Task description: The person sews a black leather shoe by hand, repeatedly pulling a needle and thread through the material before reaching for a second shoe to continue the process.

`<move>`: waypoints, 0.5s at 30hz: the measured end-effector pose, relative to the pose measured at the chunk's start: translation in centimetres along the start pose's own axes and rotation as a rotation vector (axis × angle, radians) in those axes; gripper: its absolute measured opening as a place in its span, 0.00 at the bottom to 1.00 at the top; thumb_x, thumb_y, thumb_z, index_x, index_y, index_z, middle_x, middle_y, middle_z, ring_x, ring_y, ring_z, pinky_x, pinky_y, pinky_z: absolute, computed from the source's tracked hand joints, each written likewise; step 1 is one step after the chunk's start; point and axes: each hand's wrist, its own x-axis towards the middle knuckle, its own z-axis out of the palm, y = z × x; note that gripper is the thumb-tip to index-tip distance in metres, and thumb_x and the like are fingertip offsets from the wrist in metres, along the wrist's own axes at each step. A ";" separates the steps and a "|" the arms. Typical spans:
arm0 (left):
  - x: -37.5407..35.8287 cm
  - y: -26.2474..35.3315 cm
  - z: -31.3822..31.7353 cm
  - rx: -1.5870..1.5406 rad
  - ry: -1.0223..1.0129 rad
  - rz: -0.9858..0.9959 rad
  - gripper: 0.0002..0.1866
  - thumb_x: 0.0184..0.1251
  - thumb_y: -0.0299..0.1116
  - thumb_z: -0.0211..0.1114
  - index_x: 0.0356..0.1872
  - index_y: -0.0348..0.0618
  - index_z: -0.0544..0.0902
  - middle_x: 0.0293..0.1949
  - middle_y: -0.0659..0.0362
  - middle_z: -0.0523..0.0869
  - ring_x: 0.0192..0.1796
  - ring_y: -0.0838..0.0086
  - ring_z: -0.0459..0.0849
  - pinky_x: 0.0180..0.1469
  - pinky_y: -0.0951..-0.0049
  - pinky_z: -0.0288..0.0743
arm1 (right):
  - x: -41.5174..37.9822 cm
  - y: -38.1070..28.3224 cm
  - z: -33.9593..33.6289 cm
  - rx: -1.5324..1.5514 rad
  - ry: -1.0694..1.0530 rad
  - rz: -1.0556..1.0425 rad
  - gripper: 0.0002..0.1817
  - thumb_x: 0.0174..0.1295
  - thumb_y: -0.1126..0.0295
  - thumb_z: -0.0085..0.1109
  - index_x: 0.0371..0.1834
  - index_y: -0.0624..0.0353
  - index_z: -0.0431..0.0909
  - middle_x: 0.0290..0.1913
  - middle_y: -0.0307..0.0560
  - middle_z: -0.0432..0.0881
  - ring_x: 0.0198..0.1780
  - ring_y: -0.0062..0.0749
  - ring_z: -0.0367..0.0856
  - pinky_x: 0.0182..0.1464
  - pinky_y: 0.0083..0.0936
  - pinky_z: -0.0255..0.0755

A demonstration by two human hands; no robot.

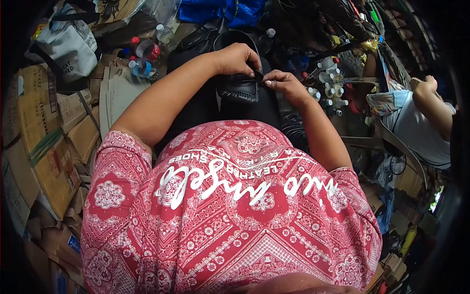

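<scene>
A black leather shoe rests over my lap, its rounded toe with gathered stitching pointing toward my body. My left hand comes over the shoe from the left, fingers curled down and pinching a black edge near its opening. At the shoe's right side, my right hand has thumb and forefinger pressed together on the same dark edge, close to the left fingertips. Whether a small tool or thread lies between the fingers is too small to tell.
Plastic bottles stand at the upper left beside stacked cardboard. More white-capped bottles are right of my right hand. Another person in a grey shirt sits at the far right. A blue bag lies ahead.
</scene>
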 end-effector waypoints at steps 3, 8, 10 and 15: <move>0.0 0.1 0.1 -0.018 -0.006 -0.028 0.15 0.47 0.25 0.72 0.40 0.40 0.86 0.37 0.55 0.88 0.42 0.70 0.86 0.49 0.73 0.77 | -0.1 0.6 0.2 0.032 0.010 -0.010 0.11 0.58 0.72 0.63 0.43 0.60 0.84 0.43 0.37 0.78 0.49 0.24 0.76 0.56 0.21 0.65; -0.1 0.0 0.2 -0.156 -0.046 0.018 0.14 0.48 0.24 0.70 0.40 0.37 0.85 0.37 0.55 0.84 0.42 0.70 0.83 0.47 0.72 0.75 | -0.2 1.3 0.1 0.104 0.003 -0.022 0.10 0.58 0.71 0.63 0.43 0.61 0.84 0.41 0.36 0.77 0.49 0.23 0.75 0.57 0.21 0.63; -0.2 0.0 0.1 -0.182 -0.072 -0.014 0.14 0.49 0.24 0.70 0.40 0.37 0.85 0.38 0.55 0.84 0.43 0.70 0.83 0.48 0.71 0.75 | -0.3 1.3 0.2 0.135 0.001 -0.002 0.10 0.59 0.71 0.63 0.42 0.61 0.84 0.40 0.36 0.76 0.49 0.23 0.74 0.57 0.21 0.62; 0.4 0.1 0.5 -0.079 -0.047 -0.021 0.14 0.47 0.23 0.70 0.39 0.40 0.86 0.37 0.55 0.83 0.43 0.67 0.82 0.48 0.70 0.75 | -0.4 0.8 1.0 0.065 0.068 -0.073 0.08 0.57 0.74 0.64 0.40 0.62 0.84 0.38 0.36 0.76 0.45 0.23 0.75 0.51 0.19 0.66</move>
